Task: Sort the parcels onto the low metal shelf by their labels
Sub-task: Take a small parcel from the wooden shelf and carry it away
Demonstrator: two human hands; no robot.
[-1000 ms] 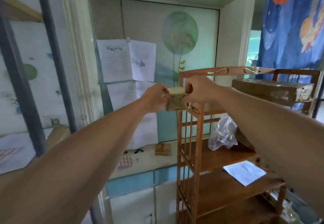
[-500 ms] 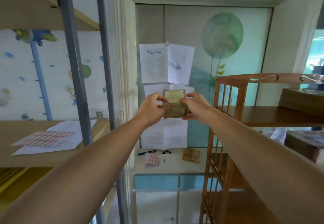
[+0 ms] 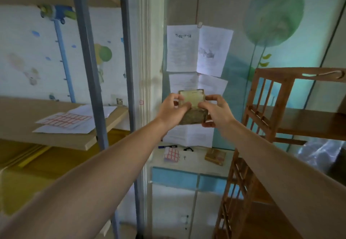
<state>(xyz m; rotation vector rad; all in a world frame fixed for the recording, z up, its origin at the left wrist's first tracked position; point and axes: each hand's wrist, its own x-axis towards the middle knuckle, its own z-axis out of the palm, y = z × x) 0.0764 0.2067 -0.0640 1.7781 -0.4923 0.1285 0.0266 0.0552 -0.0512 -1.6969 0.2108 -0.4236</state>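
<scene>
A small brown parcel (image 3: 193,116) with a pale label on its upper half is held up at arm's length in front of me. My left hand (image 3: 171,112) grips its left edge and my right hand (image 3: 217,112) grips its right edge, thumbs on the label. The metal shelf (image 3: 104,70) with blue-grey posts and wooden boards stands at the left; its board (image 3: 16,119) carries sheets of red-bordered stickers (image 3: 65,119). The parcel hangs to the right of that shelf, in front of the papers on the wall.
A wooden rack (image 3: 265,107) stands at the right, a clear plastic bag (image 3: 320,150) on one tier. Against the wall, a white ledge (image 3: 194,159) holds a second small brown parcel (image 3: 215,156), a sticker pad (image 3: 171,154) and a pen. Yellow cartons (image 3: 28,173) sit below the shelf board.
The view has swung left from the wooden rack toward the metal shelf. Both hands have carried the small parcel leftward with it, away from the rack, label facing me.
</scene>
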